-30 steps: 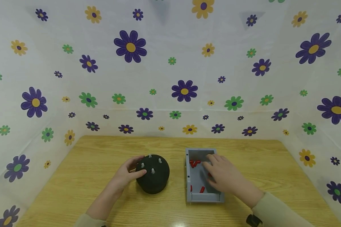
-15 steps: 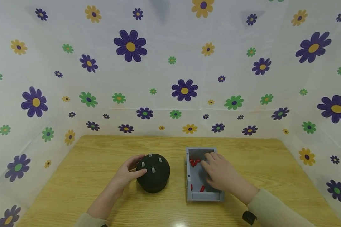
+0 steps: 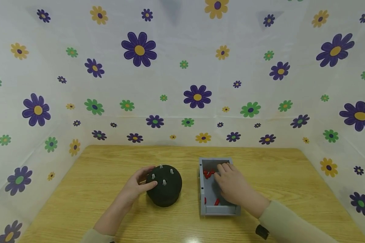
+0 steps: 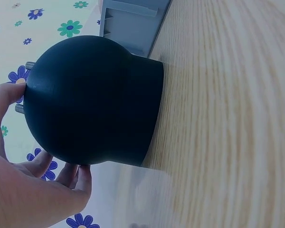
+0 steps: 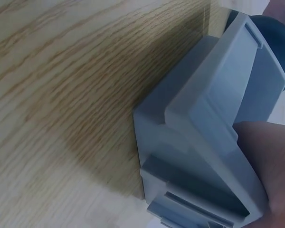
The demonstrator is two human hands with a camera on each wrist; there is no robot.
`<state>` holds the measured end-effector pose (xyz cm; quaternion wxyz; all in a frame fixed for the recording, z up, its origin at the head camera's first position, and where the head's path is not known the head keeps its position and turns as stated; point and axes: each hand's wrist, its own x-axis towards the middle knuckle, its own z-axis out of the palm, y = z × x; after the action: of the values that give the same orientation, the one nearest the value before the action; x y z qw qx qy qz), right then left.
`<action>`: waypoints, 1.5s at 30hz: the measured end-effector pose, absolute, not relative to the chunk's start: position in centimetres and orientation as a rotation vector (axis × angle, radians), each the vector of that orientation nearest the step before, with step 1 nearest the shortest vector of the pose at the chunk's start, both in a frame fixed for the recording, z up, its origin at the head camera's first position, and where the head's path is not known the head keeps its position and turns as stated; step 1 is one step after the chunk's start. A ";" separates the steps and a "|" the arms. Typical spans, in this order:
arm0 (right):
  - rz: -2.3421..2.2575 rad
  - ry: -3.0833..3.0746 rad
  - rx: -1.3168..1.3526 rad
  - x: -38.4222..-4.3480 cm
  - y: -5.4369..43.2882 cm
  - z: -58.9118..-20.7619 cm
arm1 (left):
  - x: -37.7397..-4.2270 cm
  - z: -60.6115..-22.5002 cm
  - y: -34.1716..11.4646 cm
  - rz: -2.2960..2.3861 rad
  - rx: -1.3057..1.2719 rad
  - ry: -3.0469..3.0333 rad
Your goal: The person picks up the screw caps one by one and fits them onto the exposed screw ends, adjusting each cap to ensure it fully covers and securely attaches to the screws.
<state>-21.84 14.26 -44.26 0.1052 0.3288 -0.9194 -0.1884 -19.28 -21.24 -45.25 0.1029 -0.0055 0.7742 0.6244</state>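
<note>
My left hand [image 3: 134, 189] holds the left side of a black dome-shaped block [image 3: 167, 195]. Its thumb lies on top and the fingers curl against the side, as the left wrist view shows. Several threaded metal studs [image 3: 164, 182] stick up from the block's top. To the right, my right hand [image 3: 232, 185] reaches down into a grey plastic bin [image 3: 220, 211], its fingertips hidden behind the hand; I cannot tell whether they pinch anything. Small red cylindrical pieces [image 3: 208, 174] lie inside the bin, some at the back left and others near the front.
Block and bin stand side by side on a wood-grain table [image 3: 115, 168], with a gap between them. White cloth [image 3: 182, 77] printed with flowers encloses the back and both sides. A dark band [image 3: 262, 232] hangs at the right wrist, below the sleeve.
My right hand has shifted slightly left inside the bin, and its fingers have drawn closer together. The left hand and the block have stayed in place.
</note>
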 end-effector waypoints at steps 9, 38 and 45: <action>-0.673 -2.694 0.930 -21.7 13.7 -44.7 | -19.4 -45.4 -21.2 1.854 -0.012 2.279; -0.949 -2.689 0.784 -21.9 12.2 -45.3 | -19.2 -45.4 -21.2 1.868 -0.009 2.283; -1.002 -2.674 0.777 -22.2 12.2 -45.7 | -19.4 -45.5 -21.2 1.870 -0.004 2.282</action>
<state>-22.17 12.19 -45.70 0.0907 0.2616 -0.8998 -0.3371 -19.37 -21.23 -45.55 0.0955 -0.0014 0.7699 0.6310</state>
